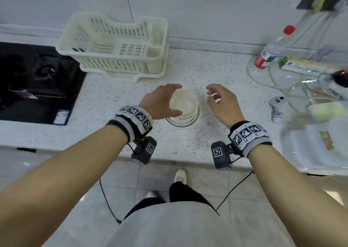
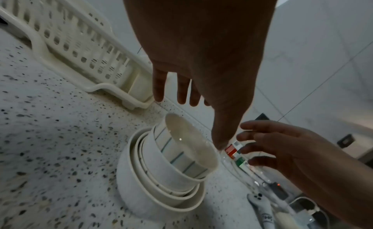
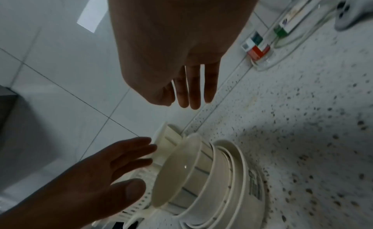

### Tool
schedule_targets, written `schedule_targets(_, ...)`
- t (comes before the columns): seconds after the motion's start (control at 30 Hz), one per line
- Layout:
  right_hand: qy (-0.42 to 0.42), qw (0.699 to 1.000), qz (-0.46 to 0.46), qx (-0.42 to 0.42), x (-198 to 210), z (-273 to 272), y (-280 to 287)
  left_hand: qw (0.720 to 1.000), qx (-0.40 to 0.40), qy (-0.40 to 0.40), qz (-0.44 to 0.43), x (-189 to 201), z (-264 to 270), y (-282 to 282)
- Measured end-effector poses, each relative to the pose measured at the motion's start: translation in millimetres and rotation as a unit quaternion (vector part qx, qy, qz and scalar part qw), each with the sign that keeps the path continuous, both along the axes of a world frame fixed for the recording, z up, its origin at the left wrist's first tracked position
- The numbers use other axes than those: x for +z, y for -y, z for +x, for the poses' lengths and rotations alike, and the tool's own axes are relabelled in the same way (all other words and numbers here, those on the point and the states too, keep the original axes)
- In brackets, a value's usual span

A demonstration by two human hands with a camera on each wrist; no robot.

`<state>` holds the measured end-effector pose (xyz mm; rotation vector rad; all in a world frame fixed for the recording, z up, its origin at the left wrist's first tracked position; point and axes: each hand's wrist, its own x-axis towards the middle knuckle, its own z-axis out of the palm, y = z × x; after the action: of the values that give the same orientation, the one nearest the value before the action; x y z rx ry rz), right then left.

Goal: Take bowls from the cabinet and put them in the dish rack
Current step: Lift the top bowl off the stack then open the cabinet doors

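Observation:
A stack of nested white bowls (image 1: 190, 121) stands on the speckled counter in front of the cream dish rack (image 1: 113, 45), which holds nothing. My left hand (image 1: 176, 100) spans the top bowl (image 1: 186, 101) from the left. Its fingers reach past the far rim and its thumb lies by the near rim. In the left wrist view the left hand (image 2: 193, 122) has straight fingers, with the thumb tip at the top bowl's (image 2: 181, 154) rim. I cannot tell whether it touches. My right hand (image 1: 209, 95) hovers just right of the stack, loosely spread and holding nothing.
A black gas stove (image 1: 33, 77) lies left of the rack. At the right stand a red-capped bottle (image 1: 273, 47), glass vessels (image 1: 282, 77) and a white controller (image 1: 276, 105). A white basin (image 1: 310, 152) is at the far right. The counter's front edge (image 1: 169, 158) runs just below my wrists.

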<state>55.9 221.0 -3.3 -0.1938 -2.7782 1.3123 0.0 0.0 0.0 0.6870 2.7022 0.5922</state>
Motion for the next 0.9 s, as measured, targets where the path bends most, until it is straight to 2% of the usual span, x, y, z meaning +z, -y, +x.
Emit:
schedule_targets(0.17, 0.092, 0.995, -0.007, 0.026, -43.2, -15.7, -0.2, 0.996, 0.002, 0.045, -0.082, -15.3, -3.5, -41.3)
schedule_targets(0.3, 0.107, 0.993, -0.027, 0.048, -58.5, -19.4, -2.0, 0.986, -0.007, 0.034, -0.163, -26.0, -11.5, -60.4)
schedule_targets(0.37, 0.110, 0.992, -0.024, 0.061, -61.9, -18.5, -4.8, 0.985, -0.011, 0.029, -0.171, -28.0, -13.9, -64.6)
schedule_targets(0.47, 0.096, 0.993, -0.030, 0.055, -62.5, -16.1, -7.2, 0.987, -0.006, 0.026, -0.156, -24.9, -13.3, -61.5)
schedule_targets(0.63, 0.063, 0.997, -0.048, 0.023, -52.4, -13.5, 2.9, 0.997, 0.036, 0.007, -0.065, -13.1, -1.2, -42.6)
schedule_targets(0.9, -0.012, 0.996, -0.077, 0.047, -8.5, -16.9, 80.8, 0.994, 0.098, -0.036, -0.013, 9.7, 15.2, 29.7)
